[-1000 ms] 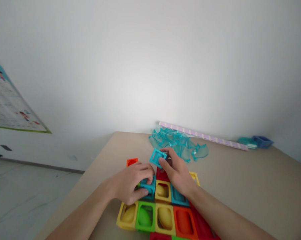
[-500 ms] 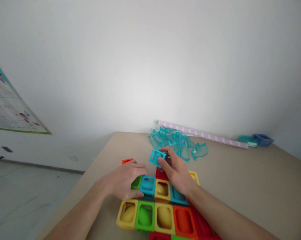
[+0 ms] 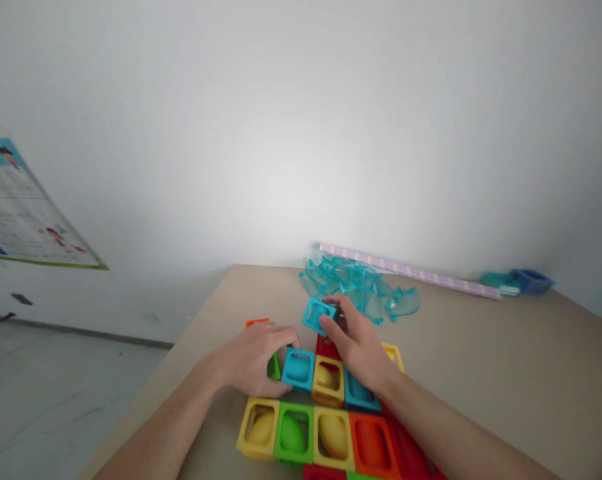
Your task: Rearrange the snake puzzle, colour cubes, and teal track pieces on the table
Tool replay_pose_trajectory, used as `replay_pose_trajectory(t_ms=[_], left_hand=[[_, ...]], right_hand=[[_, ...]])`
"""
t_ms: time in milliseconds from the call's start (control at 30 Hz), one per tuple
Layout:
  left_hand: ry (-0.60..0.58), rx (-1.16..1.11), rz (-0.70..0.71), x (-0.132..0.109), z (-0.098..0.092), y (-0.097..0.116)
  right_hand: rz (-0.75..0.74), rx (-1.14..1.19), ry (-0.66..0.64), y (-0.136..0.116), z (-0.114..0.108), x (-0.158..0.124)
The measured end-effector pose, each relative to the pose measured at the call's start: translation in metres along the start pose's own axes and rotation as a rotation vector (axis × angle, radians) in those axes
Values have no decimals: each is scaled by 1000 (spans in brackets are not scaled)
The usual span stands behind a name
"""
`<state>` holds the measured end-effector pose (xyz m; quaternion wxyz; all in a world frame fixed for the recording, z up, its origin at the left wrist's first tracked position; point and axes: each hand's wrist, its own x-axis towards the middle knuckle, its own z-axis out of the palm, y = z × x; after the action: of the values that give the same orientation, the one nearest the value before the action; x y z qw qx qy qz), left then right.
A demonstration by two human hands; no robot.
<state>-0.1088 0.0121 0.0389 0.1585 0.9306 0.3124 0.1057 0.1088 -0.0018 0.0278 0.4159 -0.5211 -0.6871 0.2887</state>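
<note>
My right hand (image 3: 363, 343) is closed on a light blue hollow block (image 3: 319, 315), its thumb on the near face, raised above the other blocks. To the left, my left hand (image 3: 261, 360) curls around a green block (image 3: 274, 367), mostly hidden by the fingers. Its fingertips are close to another blue block (image 3: 299, 368). A yellow block (image 3: 328, 380) adjoins that blue one on the right. Nearer to me runs a row with a yellow block (image 3: 259, 428), a green block (image 3: 295, 432), a second yellow block (image 3: 333, 437) and an orange block (image 3: 373, 443).
Translucent teal plastic pieces (image 3: 361, 283) lie in a heap behind the blocks. A striped lilac strip (image 3: 411, 271) rests along the wall, with a dark blue container (image 3: 532, 281) at its right end. An orange piece (image 3: 257, 323) shows behind my left hand.
The green block in my left hand has come slightly away from the blue block beside it. My right hand still holds its blue block in nearly the same spot. The whole view has shifted slightly.
</note>
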Motion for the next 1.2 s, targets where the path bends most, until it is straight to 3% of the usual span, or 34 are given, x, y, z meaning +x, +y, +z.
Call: replay_pose_trajectory(t_ms=[367,567,767,1100,1200], left_hand=[[154,-374,-83,-5,-1,-14],[212,-541,-66,-3,3,-22],[257,-685,-117,0,4,-20],[295,-769,-127,-1,8,-20],[312,-867,-169,0,9,-18]], right_hand=[[-6,88,-32,-1,-1,-2],[-113,182,124,-7,-7,-6],[-145,151,-37,-2,-2,-7],[-162,156,-100,-1,-3,-8],[-169,155,-67,-1,-1,-9]])
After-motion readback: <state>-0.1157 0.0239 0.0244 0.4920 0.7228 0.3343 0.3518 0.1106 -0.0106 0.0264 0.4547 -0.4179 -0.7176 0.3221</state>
